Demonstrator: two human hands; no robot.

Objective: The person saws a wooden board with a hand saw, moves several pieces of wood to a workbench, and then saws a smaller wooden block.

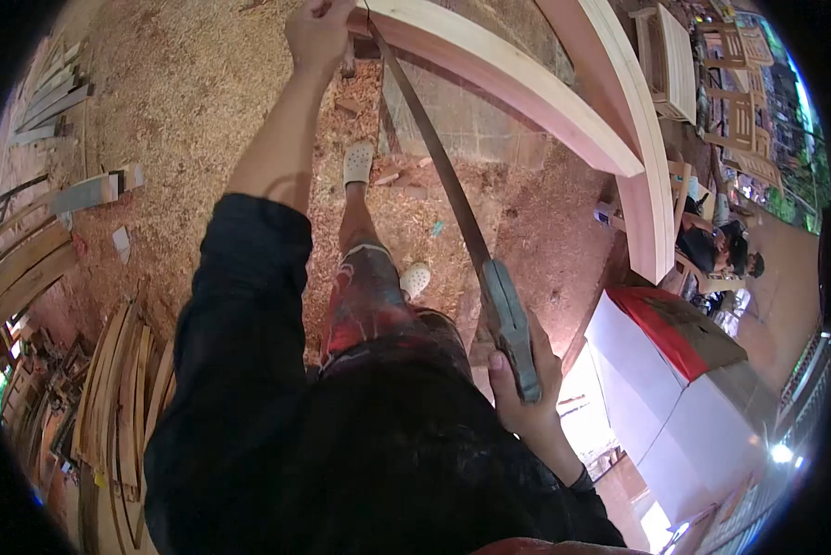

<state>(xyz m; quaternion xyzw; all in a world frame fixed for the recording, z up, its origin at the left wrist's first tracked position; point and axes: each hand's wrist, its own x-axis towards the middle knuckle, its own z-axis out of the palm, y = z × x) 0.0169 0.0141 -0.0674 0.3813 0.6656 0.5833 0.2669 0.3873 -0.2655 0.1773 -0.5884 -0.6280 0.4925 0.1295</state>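
My right hand (528, 388) is wrapped around the grey-green handle of a handsaw (443, 176). Its long, narrow, brownish blade slants up and left, and the tip end meets a curved wooden beam (499, 69) near the beam's left end. At the top edge, my left hand (318, 32) is closed at that same end of the beam, close to the blade; its fingers are partly cut off by the frame. A second curved beam (633, 102) lies to the right, touching or nearly touching the first.
Sawdust and wood scraps cover the ground (193, 102) around my feet. Curved planks (119, 398) are stacked at lower left, with boards (27, 268) above them. A white box-like object with a red top (656, 388) stands at right. Wooden chairs (735, 120) and a seated person (716, 250) are beyond.
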